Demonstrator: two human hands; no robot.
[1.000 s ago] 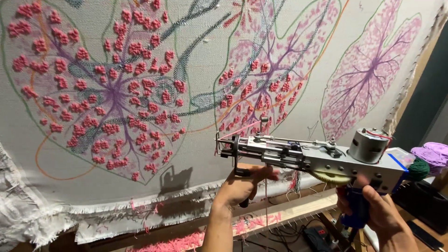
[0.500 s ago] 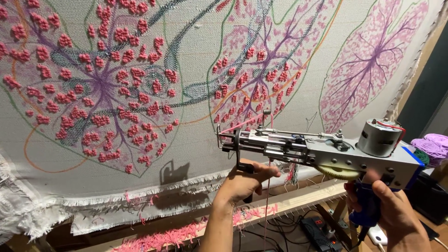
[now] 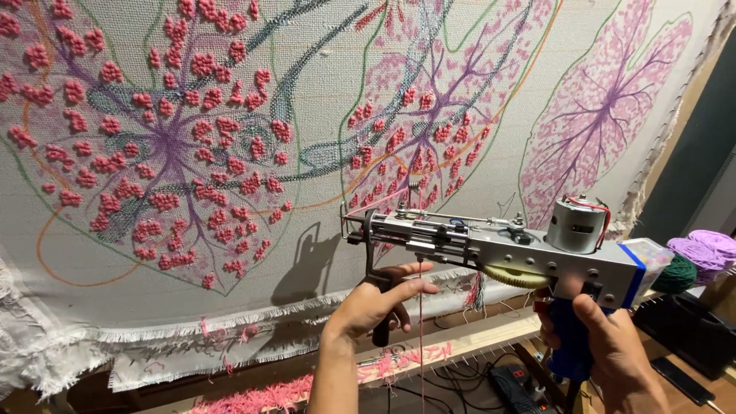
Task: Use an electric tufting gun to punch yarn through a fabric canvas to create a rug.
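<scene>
You hold a silver metal tufting gun with a blue handle (image 3: 506,249) level across the lower right of the frame, its needle tip at centre, just short of or at the cloth; contact cannot be told. Your left hand (image 3: 376,303) is curled shut around the gun's black front grip, and your right hand (image 3: 606,345) is wrapped tight around the blue handle at lower right. Ahead stretches a pale tufting cloth drawn with purple-veined leaves and dotted with pink yarn tufts (image 3: 230,146), filling the upper frame. Its frayed white lower edge (image 3: 192,330) runs just below your left hand, over a wooden frame bar (image 3: 460,337). Purple and green yarn balls (image 3: 701,257) crowd the right edge.
</scene>
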